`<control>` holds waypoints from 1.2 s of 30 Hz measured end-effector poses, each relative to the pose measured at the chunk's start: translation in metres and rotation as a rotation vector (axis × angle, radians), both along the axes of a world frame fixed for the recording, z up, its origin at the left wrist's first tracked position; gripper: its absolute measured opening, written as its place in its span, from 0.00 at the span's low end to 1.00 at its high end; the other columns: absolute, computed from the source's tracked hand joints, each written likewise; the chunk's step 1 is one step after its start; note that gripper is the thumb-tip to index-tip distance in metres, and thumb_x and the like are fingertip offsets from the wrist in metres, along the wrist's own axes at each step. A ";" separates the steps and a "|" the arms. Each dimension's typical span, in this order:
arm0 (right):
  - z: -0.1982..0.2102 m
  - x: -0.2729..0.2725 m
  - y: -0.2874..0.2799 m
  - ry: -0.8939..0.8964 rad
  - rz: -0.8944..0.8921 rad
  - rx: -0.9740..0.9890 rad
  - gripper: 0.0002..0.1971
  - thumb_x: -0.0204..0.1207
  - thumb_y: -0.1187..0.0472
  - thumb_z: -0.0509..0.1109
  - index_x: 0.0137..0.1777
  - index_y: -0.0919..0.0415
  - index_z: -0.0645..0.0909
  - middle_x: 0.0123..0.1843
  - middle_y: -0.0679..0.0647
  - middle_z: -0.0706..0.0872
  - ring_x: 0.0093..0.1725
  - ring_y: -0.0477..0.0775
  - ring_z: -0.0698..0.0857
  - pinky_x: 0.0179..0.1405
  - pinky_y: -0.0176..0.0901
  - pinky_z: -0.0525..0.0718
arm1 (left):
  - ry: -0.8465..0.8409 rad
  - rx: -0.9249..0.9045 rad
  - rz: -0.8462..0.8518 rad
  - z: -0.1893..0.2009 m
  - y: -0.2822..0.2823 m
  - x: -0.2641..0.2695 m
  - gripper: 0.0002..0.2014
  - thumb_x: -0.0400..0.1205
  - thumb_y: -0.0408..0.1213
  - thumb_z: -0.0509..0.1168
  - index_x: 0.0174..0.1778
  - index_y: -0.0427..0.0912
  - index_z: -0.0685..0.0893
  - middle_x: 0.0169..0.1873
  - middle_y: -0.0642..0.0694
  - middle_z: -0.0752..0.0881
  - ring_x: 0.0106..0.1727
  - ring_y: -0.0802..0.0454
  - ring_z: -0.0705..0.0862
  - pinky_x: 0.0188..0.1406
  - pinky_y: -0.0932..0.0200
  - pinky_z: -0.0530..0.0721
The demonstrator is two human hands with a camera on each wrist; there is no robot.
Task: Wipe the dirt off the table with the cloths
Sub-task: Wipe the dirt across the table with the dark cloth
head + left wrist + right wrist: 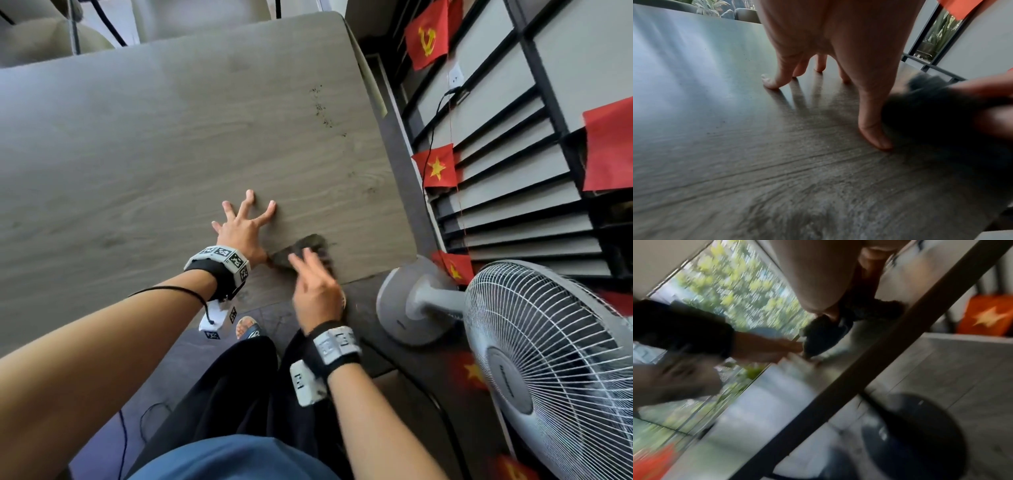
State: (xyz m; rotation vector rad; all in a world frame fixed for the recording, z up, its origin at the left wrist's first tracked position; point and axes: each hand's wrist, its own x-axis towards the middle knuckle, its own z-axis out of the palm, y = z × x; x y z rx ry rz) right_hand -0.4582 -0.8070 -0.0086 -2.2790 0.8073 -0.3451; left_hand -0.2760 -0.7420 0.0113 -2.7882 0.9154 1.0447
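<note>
My left hand (239, 228) presses flat, fingers spread, on the grey wood-grain table (144, 144); beside it my right hand (317, 287) presses straight fingers on the dark grey crumpled cloth (310, 245), near the table's corner.

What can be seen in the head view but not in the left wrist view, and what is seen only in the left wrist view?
Only the head view shows the dark dirt specks far up the table near its right edge, the standing fan on the floor, the red flags on the wall, and both wrists with their bands.

Only the left wrist view shows, from low down, the left fingertips touching the wood, and green plants beyond the far edge.

Both show the table, the left hand spread on it, and the dark cloth under the right hand beside the left thumb.
</note>
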 end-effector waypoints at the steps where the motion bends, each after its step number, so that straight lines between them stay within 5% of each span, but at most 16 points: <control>1: -0.006 0.006 0.021 0.049 0.056 0.003 0.23 0.73 0.75 0.64 0.65 0.58 0.85 0.71 0.61 0.81 0.72 0.60 0.79 0.70 0.53 0.79 | -0.007 0.001 -0.019 -0.001 0.001 -0.001 0.57 0.70 0.46 0.80 0.87 0.68 0.48 0.88 0.48 0.40 0.85 0.21 0.45 0.71 0.13 0.63; 4: -0.016 0.013 0.037 0.124 0.071 -0.007 0.27 0.73 0.74 0.62 0.71 0.58 0.81 0.76 0.58 0.77 0.77 0.59 0.74 0.77 0.57 0.71 | -0.001 0.005 -0.053 -0.003 0.005 -0.001 0.56 0.72 0.41 0.76 0.88 0.66 0.44 0.88 0.47 0.38 0.85 0.20 0.42 0.73 0.14 0.61; 9: -0.025 0.003 -0.021 0.144 0.100 -0.180 0.26 0.76 0.74 0.61 0.71 0.53 0.80 0.77 0.54 0.77 0.76 0.56 0.74 0.77 0.50 0.71 | -0.006 -0.060 -0.063 -0.010 0.014 -0.006 0.62 0.66 0.60 0.80 0.88 0.64 0.44 0.88 0.47 0.40 0.85 0.23 0.39 0.76 0.15 0.55; 17: -0.002 0.010 -0.144 0.195 -0.158 -0.214 0.23 0.73 0.75 0.62 0.59 0.53 0.89 0.65 0.53 0.87 0.60 0.59 0.87 0.50 0.48 0.84 | -0.005 -0.023 -0.040 -0.006 0.011 -0.009 0.63 0.64 0.64 0.80 0.88 0.65 0.44 0.88 0.48 0.40 0.86 0.28 0.34 0.80 0.20 0.50; 22: 0.022 0.024 -0.129 0.083 -0.080 -0.167 0.20 0.73 0.73 0.64 0.58 0.54 0.89 0.55 0.53 0.91 0.47 0.67 0.88 0.41 0.51 0.86 | -0.007 0.050 -0.064 -0.005 0.006 -0.007 0.63 0.64 0.67 0.78 0.87 0.64 0.42 0.87 0.48 0.39 0.85 0.26 0.34 0.81 0.21 0.52; 26: 0.011 0.051 -0.066 0.053 0.063 -0.007 0.28 0.73 0.71 0.68 0.74 0.53 0.78 0.59 0.58 0.89 0.54 0.60 0.86 0.53 0.46 0.84 | 0.001 0.062 -0.077 -0.006 0.006 -0.007 0.64 0.65 0.69 0.77 0.87 0.63 0.40 0.87 0.47 0.37 0.85 0.25 0.34 0.81 0.21 0.51; 29: -0.014 0.059 -0.032 0.150 0.174 -0.081 0.26 0.72 0.75 0.68 0.71 0.62 0.80 0.73 0.60 0.80 0.71 0.61 0.77 0.70 0.50 0.77 | -0.011 0.065 -0.085 -0.008 0.006 -0.007 0.64 0.65 0.69 0.76 0.87 0.63 0.39 0.87 0.47 0.37 0.85 0.24 0.34 0.81 0.21 0.52; 31: -0.026 0.054 -0.034 0.203 0.179 -0.152 0.23 0.75 0.75 0.66 0.69 0.58 0.82 0.77 0.58 0.76 0.76 0.61 0.72 0.76 0.53 0.71 | -0.009 0.071 -0.087 -0.007 0.006 -0.007 0.64 0.66 0.69 0.76 0.87 0.63 0.38 0.87 0.47 0.37 0.85 0.24 0.34 0.81 0.22 0.52; 36: -0.024 0.039 -0.091 0.209 0.017 -0.167 0.24 0.77 0.77 0.60 0.67 0.56 0.83 0.75 0.58 0.78 0.76 0.60 0.75 0.72 0.52 0.76 | -0.018 0.068 -0.094 -0.007 0.007 -0.008 0.64 0.66 0.70 0.75 0.87 0.63 0.38 0.87 0.47 0.36 0.85 0.25 0.34 0.81 0.22 0.53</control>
